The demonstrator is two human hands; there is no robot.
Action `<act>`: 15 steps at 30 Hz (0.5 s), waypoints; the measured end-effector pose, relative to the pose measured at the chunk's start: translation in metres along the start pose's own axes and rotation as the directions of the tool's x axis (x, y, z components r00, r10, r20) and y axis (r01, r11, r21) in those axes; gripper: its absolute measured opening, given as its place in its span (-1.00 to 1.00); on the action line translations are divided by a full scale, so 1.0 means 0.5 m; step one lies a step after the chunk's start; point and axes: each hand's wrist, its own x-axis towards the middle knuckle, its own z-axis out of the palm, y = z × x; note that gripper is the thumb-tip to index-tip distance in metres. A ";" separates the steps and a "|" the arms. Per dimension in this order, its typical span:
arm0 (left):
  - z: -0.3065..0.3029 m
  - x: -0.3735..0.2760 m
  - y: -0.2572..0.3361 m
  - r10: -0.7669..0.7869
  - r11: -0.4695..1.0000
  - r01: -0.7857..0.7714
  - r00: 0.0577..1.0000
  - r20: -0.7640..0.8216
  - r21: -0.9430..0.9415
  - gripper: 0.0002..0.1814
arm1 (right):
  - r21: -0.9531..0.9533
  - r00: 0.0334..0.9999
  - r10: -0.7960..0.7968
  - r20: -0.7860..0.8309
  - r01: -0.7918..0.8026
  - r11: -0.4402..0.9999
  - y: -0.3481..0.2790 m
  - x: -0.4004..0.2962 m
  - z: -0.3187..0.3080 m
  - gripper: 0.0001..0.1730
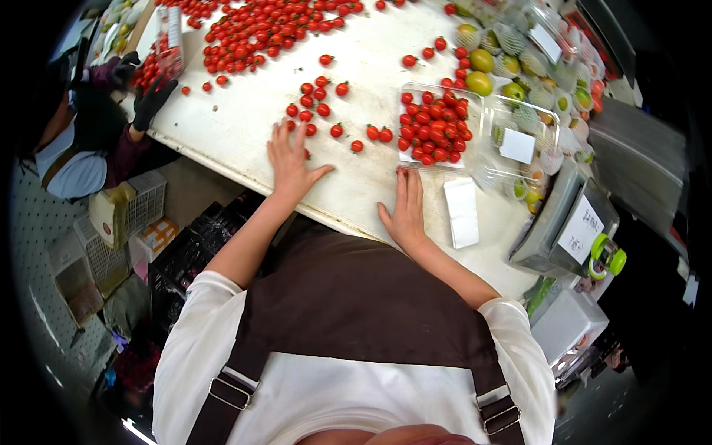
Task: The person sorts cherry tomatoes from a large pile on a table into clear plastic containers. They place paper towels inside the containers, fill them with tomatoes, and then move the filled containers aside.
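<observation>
My left hand (292, 167) lies palm down over the white table (239, 133), fingers apart, at the near edge of some loose cherry tomatoes (306, 100); one shows partly beside its fingers. To the right, my right hand (407, 208) rests near the front corner of a clear plastic clamshell box (475, 130). Its fingers are close together, and something red shows at the fingertips; whether it is held cannot be told. Cherry tomatoes (436, 128) are heaped in the box's base, on a white liner. The lid (548, 158) lies folded back to the right, with a white label on it.
A big pile of cherry tomatoes (261, 33) covers the far left. Fruit in foam nets (539, 97) crowds the right side, beside a grey bin (556, 222). A folded white paper stack (461, 213) lies near the box. A co-worker's gloved hand (150, 103) is at the left edge.
</observation>
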 end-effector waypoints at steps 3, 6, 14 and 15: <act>0.020 0.069 0.015 0.073 0.996 -0.079 0.990 -0.122 -0.047 0.23 | -0.043 0.999 0.013 -0.044 -0.015 0.999 -0.023 0.040 0.045 -0.01; 0.023 0.154 0.034 0.036 0.996 -0.054 0.972 -0.232 -0.071 0.11 | -0.033 0.996 0.016 -0.086 -0.019 0.999 -0.039 0.085 0.077 0.01; 0.003 0.257 -0.047 -0.032 0.945 -0.041 0.976 -0.217 -0.324 -0.14 | 0.007 0.988 0.048 -0.147 -0.048 0.999 -0.094 0.211 0.124 0.05; -0.001 0.248 -0.056 -0.028 0.941 -0.057 0.969 -0.244 -0.332 -0.13 | 0.004 0.985 0.034 -0.167 -0.034 0.999 -0.099 0.232 0.132 0.05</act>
